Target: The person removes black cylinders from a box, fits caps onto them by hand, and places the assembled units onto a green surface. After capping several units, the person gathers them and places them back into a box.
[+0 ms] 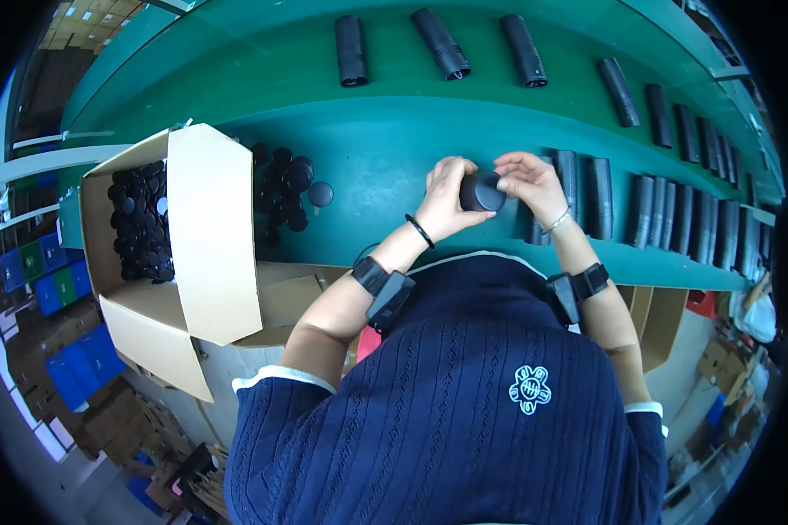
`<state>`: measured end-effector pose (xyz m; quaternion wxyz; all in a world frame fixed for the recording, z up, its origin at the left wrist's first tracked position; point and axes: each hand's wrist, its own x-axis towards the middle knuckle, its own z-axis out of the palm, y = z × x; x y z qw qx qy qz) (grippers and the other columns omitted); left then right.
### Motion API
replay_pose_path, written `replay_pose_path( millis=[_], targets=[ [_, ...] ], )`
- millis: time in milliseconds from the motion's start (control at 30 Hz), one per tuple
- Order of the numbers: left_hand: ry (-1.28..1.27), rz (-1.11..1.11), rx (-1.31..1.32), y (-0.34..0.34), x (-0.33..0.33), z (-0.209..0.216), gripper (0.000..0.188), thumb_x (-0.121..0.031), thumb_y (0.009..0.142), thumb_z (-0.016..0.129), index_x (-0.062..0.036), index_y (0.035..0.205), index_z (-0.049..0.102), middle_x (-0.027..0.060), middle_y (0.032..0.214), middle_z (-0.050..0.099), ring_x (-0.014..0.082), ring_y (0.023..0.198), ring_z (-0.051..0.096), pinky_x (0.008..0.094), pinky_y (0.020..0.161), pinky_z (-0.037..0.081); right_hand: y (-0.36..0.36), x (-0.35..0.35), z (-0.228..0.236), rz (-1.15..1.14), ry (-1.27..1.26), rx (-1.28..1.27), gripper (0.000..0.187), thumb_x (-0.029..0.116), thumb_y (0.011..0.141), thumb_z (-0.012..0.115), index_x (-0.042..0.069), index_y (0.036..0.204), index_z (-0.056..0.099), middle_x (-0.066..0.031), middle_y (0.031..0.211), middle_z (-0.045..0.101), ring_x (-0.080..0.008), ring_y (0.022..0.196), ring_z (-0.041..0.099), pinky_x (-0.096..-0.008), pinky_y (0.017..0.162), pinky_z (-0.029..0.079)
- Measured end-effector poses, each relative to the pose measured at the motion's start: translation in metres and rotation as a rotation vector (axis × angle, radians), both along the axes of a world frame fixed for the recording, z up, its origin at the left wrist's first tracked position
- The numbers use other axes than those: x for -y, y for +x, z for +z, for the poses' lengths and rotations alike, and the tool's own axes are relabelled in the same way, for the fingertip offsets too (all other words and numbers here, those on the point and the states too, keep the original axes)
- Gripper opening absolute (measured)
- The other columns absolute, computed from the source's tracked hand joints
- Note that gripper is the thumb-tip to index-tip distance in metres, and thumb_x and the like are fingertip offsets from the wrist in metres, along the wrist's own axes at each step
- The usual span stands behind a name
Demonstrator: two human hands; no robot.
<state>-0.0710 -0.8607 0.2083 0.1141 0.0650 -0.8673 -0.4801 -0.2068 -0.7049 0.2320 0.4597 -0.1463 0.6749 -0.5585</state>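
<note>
My left hand [445, 199] is wrapped round a short-looking black cylinder [469, 194], its end turned toward me. A smooth round black cap [488, 194] covers that end. The thumb and fingers of my right hand [534, 185] are curled at the cap's right edge, with the thumb touching it. Just right of this hand lie black ribbed tubes [599, 198]. To the left, a single round cap [320, 193] rests beside a loose pile of black caps [280, 188] on the green bench [372, 166].
An open cardboard box [212, 232] at the left holds many black caps. Beyond the bench, black tubes [351, 52] lie spaced along a darker green strip [394, 52]. More tubes [674, 219] stand close together at the right. Cartons and blue crates [83, 363] sit further left.
</note>
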Motion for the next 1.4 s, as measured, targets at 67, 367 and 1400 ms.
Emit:
replay_pose_path(
  millis=[67,367,1400],
  targets=[
    [0.358,0.146,0.147,-0.003,-0.007,-0.002,0.069,-0.028,0.059,0.08,-0.002,0.113,0.046,0.0194,0.106,0.054,0.0365,0.1,0.054,0.0443,0.085,0.044,0.013,0.003,0.008,0.144,-0.206,-0.128,0.055,0.001,0.071,0.073,0.005,0.122,0.053,-0.0045,0.115,0.054,-0.0118,0.099,0.052,-0.0231,0.074,0.052],
    [0.193,0.057,-0.02,-0.002,0.003,-0.009,0.07,-0.025,0.062,0.077,-0.0041,0.12,0.043,0.02,0.112,0.052,0.0373,0.105,0.052,0.0448,0.089,0.043,0.014,0.012,0.01,0.2,-0.205,-0.227,0.066,0.001,0.072,0.072,0.007,0.132,0.046,-0.0043,0.123,0.049,-0.0128,0.103,0.049,-0.0252,0.079,0.052],
    [0.132,0.201,0.214,-0.107,0.07,-0.054,0.013,-0.012,0.081,0.061,-0.0035,0.091,0.063,0.0089,0.08,0.063,0.0149,0.07,0.06,0.0297,0.062,0.05,-0.002,-0.095,-0.028,-0.166,0.43,-0.705,0.032,0.01,0.082,0.062,-0.002,0.111,0.059,-0.0155,0.091,0.066,-0.0233,0.074,0.065,-0.0319,0.067,0.052]
  ],
)
